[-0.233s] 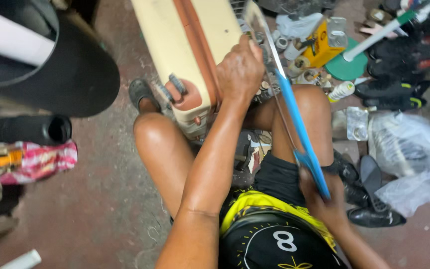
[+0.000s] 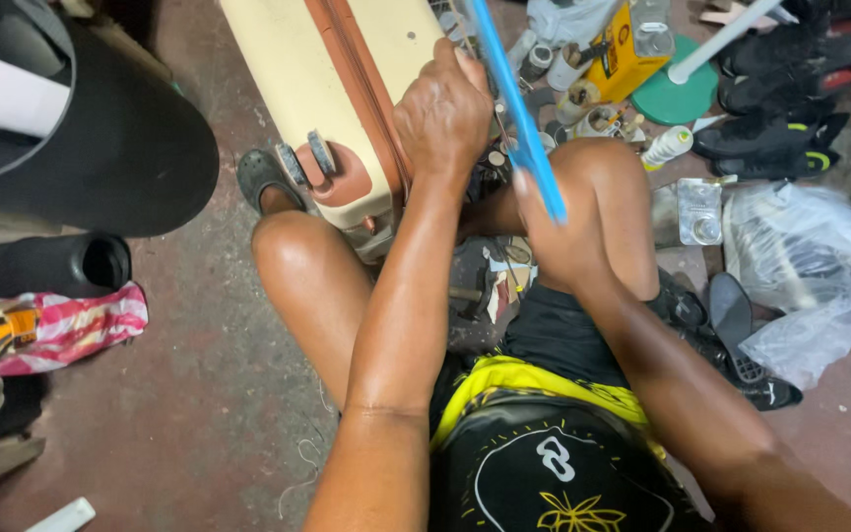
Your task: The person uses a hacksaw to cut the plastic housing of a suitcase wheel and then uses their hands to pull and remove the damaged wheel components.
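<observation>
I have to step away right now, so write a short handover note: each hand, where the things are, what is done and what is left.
Left hand: pressed on the cream suitcase at its brown zipper seam, fingers curled.
Right hand: gripping the blue strip, which slants up across the case.
Suitcase lies on the floor between the knees, wheel end toward the body.
Done: case braced, strip in hand.
Left: cannot tell from this view how far the seam work has got.

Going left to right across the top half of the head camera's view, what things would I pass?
Black cylinder → cream suitcase → left hand → blue strip → yellow box → green disc → black shoes.
</observation>
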